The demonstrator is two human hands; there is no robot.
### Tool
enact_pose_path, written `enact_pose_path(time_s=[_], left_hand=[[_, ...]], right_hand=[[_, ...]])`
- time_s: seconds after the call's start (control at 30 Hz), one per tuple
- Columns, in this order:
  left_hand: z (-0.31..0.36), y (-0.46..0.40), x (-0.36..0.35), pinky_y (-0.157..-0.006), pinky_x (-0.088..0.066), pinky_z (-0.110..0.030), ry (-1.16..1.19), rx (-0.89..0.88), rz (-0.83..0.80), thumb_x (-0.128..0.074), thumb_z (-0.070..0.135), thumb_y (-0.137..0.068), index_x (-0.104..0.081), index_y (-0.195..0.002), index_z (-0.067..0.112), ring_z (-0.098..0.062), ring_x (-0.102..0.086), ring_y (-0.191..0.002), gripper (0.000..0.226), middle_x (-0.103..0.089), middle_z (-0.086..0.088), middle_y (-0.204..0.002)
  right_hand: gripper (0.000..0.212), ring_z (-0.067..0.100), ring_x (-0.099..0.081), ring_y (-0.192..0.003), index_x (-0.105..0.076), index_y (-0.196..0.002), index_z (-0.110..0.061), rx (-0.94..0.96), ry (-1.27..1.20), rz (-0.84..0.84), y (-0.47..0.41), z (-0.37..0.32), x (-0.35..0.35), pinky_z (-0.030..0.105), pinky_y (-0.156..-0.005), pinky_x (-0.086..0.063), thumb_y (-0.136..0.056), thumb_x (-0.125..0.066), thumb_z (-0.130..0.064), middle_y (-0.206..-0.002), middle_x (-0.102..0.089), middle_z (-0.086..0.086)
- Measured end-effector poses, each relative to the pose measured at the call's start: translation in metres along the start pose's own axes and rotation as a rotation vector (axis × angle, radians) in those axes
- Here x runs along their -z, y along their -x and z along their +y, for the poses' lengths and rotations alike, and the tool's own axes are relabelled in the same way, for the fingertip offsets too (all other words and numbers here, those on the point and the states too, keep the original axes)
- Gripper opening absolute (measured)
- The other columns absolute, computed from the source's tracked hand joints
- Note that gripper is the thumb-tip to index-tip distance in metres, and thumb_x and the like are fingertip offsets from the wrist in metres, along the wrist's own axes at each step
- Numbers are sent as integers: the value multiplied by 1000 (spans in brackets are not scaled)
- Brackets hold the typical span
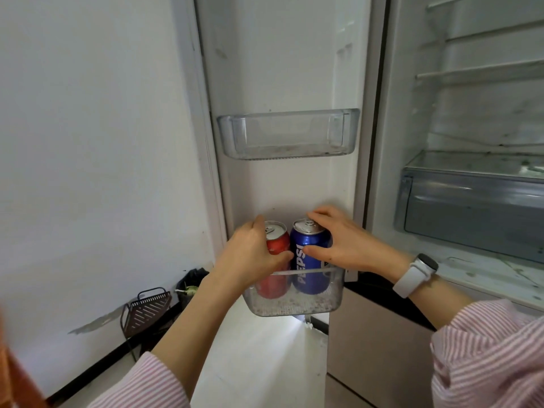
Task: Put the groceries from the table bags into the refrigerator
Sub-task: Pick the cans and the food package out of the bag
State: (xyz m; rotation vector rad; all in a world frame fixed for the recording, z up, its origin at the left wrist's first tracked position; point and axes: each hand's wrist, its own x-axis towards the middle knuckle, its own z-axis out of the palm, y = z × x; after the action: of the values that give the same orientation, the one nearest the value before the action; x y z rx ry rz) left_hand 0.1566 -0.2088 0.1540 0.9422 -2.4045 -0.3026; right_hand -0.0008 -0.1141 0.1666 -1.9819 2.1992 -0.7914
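Low in the centre of the frame, in the open refrigerator door's lower bin (294,307), the left hand (250,254) clasps the red can (276,245) and the right hand (338,245) the Pepsi can (309,260), both upright and seated, while the shelves stand bare.

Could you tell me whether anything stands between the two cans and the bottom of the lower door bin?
Nothing visible does. The red can, gripped by the left hand, and the blue Pepsi can, gripped by the right hand, both stand upright inside the lower door bin, apparently already on its floor.
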Motion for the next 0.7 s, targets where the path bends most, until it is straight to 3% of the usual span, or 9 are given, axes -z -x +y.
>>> enact_pose_path(time_s=[0.13,0.37,0.47,0.6,0.7], left_hand=[[6,4,-2,-87,-32,-33,-275,-25,55,-54,57,-79,-46,-115,14,-25,-49,-107,57,-57,-5,-115],[3,9,-3,-99,-33,-33,-276,-48,91,-50,56,-84,-34,-137,12,-25,-39,-124,71,-42,-6,-140],[5,21,-2,-104,-31,-34,-177,-106,190,-52,47,-86,-39,-137,13,-26,-34,-130,63,-39,-8,-144],[-3,55,-3,-98,-37,-31,-11,-213,440,-47,38,-84,-55,-125,12,-24,-50,-120,50,-53,-9,-132],[-33,94,-14,-99,-40,-36,-41,-121,467,-47,33,-84,-55,-123,11,-23,-50,-120,45,-54,-8,-130]], right_hand=[[65,11,-36,-124,-28,-141,-16,17,14,39,5,2,-3,16,-96,-27,-86,-58,-35,-142,-32,-3],[58,8,-17,-139,-25,-143,-19,77,19,135,13,7,-11,15,-106,-11,-91,-51,-27,-152,-21,-4],[48,8,-26,-135,-39,-137,-14,147,-21,318,20,2,-17,17,-109,-17,-91,-49,-24,-145,-35,-2],[41,5,-41,-119,-55,-121,-6,299,-110,522,41,-18,-38,13,-105,-28,-86,-42,-24,-122,-50,-4],[34,13,-48,-115,-57,-116,-5,423,-132,587,54,-36,-76,23,-104,-36,-86,-46,-16,-117,-58,6]])
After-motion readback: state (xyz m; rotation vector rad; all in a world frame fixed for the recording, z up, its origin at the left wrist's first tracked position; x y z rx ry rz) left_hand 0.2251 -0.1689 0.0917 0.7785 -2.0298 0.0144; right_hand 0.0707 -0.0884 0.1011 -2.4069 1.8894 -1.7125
